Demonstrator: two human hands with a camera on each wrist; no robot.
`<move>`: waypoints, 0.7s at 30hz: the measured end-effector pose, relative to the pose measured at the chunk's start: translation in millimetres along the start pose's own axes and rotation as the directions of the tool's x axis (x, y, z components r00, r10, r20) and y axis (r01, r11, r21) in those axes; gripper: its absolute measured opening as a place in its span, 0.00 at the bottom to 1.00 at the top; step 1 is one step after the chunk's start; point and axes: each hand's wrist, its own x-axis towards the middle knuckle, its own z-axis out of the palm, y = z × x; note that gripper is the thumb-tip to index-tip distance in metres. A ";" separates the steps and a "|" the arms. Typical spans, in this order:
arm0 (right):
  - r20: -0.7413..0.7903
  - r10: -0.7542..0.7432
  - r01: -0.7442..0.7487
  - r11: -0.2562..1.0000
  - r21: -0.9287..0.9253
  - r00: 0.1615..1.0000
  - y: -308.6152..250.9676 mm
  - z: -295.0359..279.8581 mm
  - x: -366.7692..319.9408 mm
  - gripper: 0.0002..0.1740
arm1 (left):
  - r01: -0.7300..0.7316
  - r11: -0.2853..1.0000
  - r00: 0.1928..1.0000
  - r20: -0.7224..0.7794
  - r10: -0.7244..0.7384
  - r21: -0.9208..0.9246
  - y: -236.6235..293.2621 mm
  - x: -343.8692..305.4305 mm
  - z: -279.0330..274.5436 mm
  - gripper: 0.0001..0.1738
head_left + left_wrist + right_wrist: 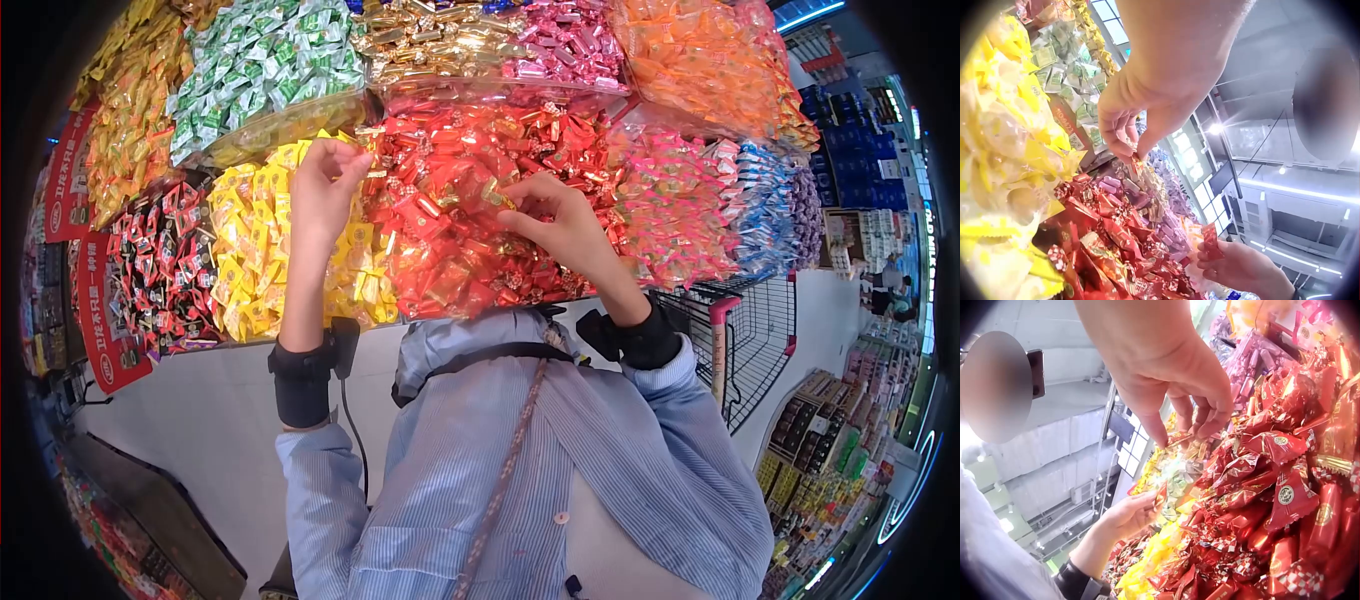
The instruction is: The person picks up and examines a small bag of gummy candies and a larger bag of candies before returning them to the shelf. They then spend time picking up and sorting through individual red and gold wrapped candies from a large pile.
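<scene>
My left hand (325,195) is raised over the yellow-wrapped candies (255,240), beside the red heap. Its thumb and fingertips pinch a small red-wrapped candy (1161,495), which shows best in the right wrist view. Above the pile of red-wrapped candies (450,260), my right hand (562,222) pinches another wrapped candy (1211,242), with shiny red foil seen in the left wrist view. The two hands are apart, facing each other across the red pile. Some red pieces (1288,494) have round gold emblems; others have checkered ends.
Bins of green (270,65), gold (440,40), pink (570,45) and orange (690,60) candies rise behind a clear plastic divider (500,90). Black-and-red packets (165,265) lie at left, blue-and-white ones (765,210) at right. A shopping cart (755,340) stands at right.
</scene>
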 end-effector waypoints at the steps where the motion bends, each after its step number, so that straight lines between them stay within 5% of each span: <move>1: 0.007 -0.003 0.003 1.000 -0.018 1.000 -1.5 -0.4 0.2 0.14 | -0.015 0.999 1.000 0.007 0.015 0.052 1.3 8.9 3.7 0.10; 7: -0.075 0.020 -0.012 0.995 0.097 0.997 3.0 2.3 1.7 0.15 | -0.136 0.941 0.990 0.083 0.116 0.309 6.9 38.3 26.9 0.09; 10: -0.051 -0.035 0.035 0.999 -0.010 0.998 -11.5 0.2 13.5 0.15 | -0.166 0.942 0.985 0.098 0.143 0.293 1.9 46.0 37.9 0.08; 11: -0.092 -0.157 0.147 0.984 -0.103 0.983 -13.8 1.0 19.8 0.16 | -0.163 0.941 0.985 0.098 0.140 0.296 -1.8 48.4 41.0 0.08; 15: -0.105 -0.247 0.219 0.950 -0.224 0.963 -19.1 6.0 53.8 0.14 | -0.167 0.921 0.984 0.123 0.132 0.351 -3.4 44.9 43.0 0.09; 18: -0.167 -0.479 0.300 0.747 -0.593 0.861 -21.3 15.0 77.4 0.13 | -0.156 0.893 0.987 0.108 0.122 0.422 3.0 35.4 38.2 0.10; 21: -0.063 -0.467 0.269 0.608 -0.747 0.882 -31.5 26.6 93.1 0.12 | -0.135 0.923 0.990 0.097 0.107 0.361 -0.7 32.1 36.5 0.11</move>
